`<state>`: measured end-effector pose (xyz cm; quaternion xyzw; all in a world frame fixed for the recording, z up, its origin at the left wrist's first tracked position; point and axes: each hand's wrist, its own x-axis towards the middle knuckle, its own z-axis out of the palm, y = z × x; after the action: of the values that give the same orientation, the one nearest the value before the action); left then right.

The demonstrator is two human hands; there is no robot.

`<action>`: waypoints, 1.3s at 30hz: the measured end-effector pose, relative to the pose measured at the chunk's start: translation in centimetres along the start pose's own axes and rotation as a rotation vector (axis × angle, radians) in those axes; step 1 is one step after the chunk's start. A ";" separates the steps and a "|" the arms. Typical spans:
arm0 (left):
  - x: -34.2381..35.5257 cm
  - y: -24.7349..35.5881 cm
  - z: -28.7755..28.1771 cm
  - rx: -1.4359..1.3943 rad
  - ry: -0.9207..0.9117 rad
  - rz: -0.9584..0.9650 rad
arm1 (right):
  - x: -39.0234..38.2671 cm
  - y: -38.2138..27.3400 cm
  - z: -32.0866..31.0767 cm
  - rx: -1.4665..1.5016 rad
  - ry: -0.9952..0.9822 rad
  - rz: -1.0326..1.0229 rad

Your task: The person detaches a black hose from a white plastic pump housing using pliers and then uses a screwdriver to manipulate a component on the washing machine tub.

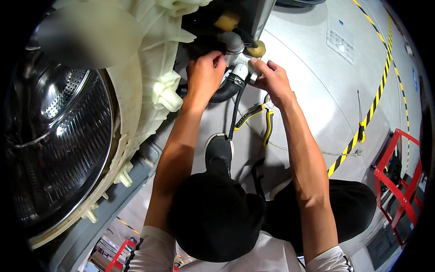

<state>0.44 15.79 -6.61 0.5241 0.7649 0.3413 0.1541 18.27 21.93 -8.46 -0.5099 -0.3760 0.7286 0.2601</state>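
A drain pump (242,70), white and grey plastic, is between my two hands beside the washing machine. A black rubber hose (223,94) joins its lower side, with a clamp around the joint. My right hand (274,81) grips the pump's right side, thumb on top. At the pump's left, my left hand (206,75) is closed with curled fingers; what they pinch is hidden. A grey elbow pipe (232,41) rises behind the pump. Just below it hangs a thin black tube (235,111).
The washing machine's pale plastic tub (131,90) and steel drum (59,122) fill the left. Yellow-black pliers (268,119) and a screwdriver (361,127) lie on the floor. A red metal frame (401,190) stands at right, past striped tape (379,93). My shoe (219,152) is below the pump.
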 end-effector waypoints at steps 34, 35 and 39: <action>-15.5 -0.9 2.6 -0.091 -0.517 -0.010 | -8.2 15.6 -4.6 -0.872 0.549 0.100; -15.6 -0.1 2.8 -0.103 -0.549 -0.014 | -8.0 16.1 -5.1 -0.847 0.564 0.031; -14.9 0.2 3.1 -0.121 -0.582 -0.011 | -8.6 16.8 -5.9 -0.658 0.533 -0.135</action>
<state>8.38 3.40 -10.52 0.5855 0.6697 0.2207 0.4000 26.82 7.26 -18.53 -0.7103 -0.5406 0.3940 0.2190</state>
